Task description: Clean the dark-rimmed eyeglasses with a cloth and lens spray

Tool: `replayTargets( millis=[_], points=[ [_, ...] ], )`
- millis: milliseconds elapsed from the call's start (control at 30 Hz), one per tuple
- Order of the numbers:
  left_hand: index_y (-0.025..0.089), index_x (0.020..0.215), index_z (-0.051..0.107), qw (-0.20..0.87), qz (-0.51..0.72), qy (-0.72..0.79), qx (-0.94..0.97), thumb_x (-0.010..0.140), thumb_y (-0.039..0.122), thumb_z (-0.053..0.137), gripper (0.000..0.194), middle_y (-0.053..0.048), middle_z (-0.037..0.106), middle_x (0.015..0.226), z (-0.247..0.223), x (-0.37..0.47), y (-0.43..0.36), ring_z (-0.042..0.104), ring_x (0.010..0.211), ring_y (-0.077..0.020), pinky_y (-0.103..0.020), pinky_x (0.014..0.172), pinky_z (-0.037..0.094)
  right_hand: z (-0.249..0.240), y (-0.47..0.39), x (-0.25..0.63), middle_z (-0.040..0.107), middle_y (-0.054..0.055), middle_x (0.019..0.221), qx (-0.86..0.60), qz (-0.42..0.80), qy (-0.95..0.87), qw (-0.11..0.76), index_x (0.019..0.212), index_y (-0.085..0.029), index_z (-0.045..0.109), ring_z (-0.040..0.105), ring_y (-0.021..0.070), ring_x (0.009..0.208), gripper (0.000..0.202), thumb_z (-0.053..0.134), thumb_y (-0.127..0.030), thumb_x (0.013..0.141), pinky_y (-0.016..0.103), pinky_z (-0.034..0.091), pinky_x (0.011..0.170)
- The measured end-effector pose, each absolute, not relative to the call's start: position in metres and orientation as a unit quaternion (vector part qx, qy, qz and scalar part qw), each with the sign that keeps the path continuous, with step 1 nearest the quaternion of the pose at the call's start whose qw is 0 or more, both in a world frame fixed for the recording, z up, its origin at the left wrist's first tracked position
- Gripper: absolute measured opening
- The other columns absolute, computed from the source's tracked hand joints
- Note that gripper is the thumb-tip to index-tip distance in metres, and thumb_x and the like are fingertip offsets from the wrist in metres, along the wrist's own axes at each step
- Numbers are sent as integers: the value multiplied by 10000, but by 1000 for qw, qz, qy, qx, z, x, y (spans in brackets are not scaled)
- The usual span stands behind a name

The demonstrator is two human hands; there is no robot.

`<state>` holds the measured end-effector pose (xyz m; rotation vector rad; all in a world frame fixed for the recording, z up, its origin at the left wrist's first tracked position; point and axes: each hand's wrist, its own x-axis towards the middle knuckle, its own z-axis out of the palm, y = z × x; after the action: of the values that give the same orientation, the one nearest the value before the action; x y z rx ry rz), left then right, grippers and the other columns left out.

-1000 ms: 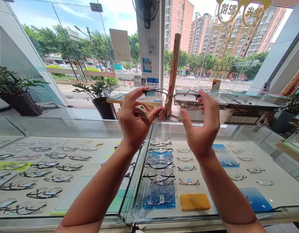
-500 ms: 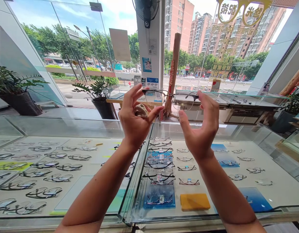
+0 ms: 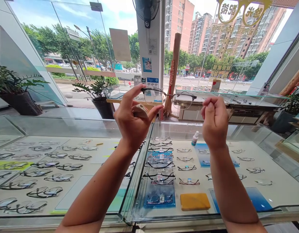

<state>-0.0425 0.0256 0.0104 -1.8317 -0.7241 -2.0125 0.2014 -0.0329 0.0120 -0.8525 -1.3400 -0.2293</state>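
Note:
Raised above the glass showcase, my left hand [image 3: 133,118] grips a pair of dark half-rim eyeglasses [image 3: 169,94] by their left end. A crumpled greyish cloth [image 3: 139,111] is tucked in the same hand. The glasses are level, with their right end free in the air. My right hand [image 3: 215,121] is apart from them, to the right, its fingers curled with the thumb pressed against them; whether anything small is between them is hidden.
Below lies a glass showcase [image 3: 137,207] with rows of eyeglasses, a yellow case [image 3: 195,201] and a small white bottle [image 3: 194,138]. Beyond stand a potted plant [image 3: 102,108], a wooden post [image 3: 173,68] and another counter [image 3: 251,108].
My right hand has let go of the glasses' right end, moved right and closed its fingers. The white bottle has come into view. My left hand has shifted slightly left.

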Motion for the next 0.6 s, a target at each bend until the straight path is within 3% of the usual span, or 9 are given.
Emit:
replayTargets(
  millis=[133,333,433,500,600],
  points=[
    [355,1506,617,165,-703,-243,-648,881,516,947,725,-72,769,1452,11,-44,25,783,874,-221,-357,744,576,10,-35,198,480,-53,623,-410,-55,-621,666,842,-252,549,416,123,532,436,428,-504,1177,314,352,554],
    [361,1553,577,152,-693,-236,-664,905,540,919,754,-86,724,1517,9,-47,27,790,1055,-264,-363,792,591,11,-36,195,420,-38,553,-352,6,-615,705,628,-262,431,394,121,509,666,489,-705,1121,331,304,520],
    [359,1560,572,143,-693,-226,-669,906,549,918,763,-92,715,1529,9,-48,28,786,1065,-264,-366,802,596,14,-37,195,374,-30,487,-314,64,-629,709,533,-264,394,373,121,450,772,400,-776,1111,344,254,476],
    [357,1556,577,146,-696,-222,-667,902,541,925,764,-89,722,1519,9,-49,29,786,1051,-257,-362,799,597,15,-40,195,393,-19,459,-306,78,-632,708,491,-263,414,395,121,424,805,369,-756,1127,347,249,460],
    [353,1547,587,154,-697,-218,-666,888,532,942,769,-80,734,1503,10,-48,28,788,1001,-240,-358,793,600,15,-43,197,412,-30,450,-326,34,-627,707,470,-257,431,409,111,425,729,571,-556,1120,337,281,474]
  ],
)
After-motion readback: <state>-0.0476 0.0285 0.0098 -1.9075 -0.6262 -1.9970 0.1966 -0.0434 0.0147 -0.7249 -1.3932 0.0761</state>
